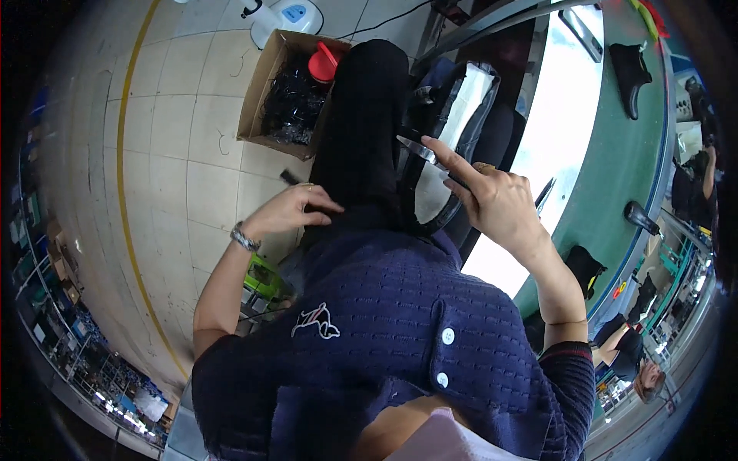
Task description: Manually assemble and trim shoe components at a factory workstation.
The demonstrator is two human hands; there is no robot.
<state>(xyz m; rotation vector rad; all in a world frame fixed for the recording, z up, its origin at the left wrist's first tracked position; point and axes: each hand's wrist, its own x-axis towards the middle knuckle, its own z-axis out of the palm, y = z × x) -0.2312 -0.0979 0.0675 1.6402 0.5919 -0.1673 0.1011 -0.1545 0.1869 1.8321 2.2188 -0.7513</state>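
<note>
My right hand (496, 196) grips a small silver tool with a pointed blade (417, 148), like thread snips; the hand hides its rear part. The index finger stretches along the tool. Beneath it, across my lap, lies a black shoe-shaped piece (432, 196) with a pale inner surface and a dark rim. My hand covers part of that piece. Over my other thigh, my left hand (290, 210) is loosely bent, its fingers apart and nothing visible in them. A small dark scrap (290, 177) shows just beyond its knuckles, and whether they touch I cannot tell.
A cardboard box (252, 115) of black scraps, with a red object (323, 63) at its rim, stands left of my knee. At right runs a green bench (619, 165) with a bright white panel (565, 100), black boots (630, 77) and a phone-like device (580, 34). Other people work beyond.
</note>
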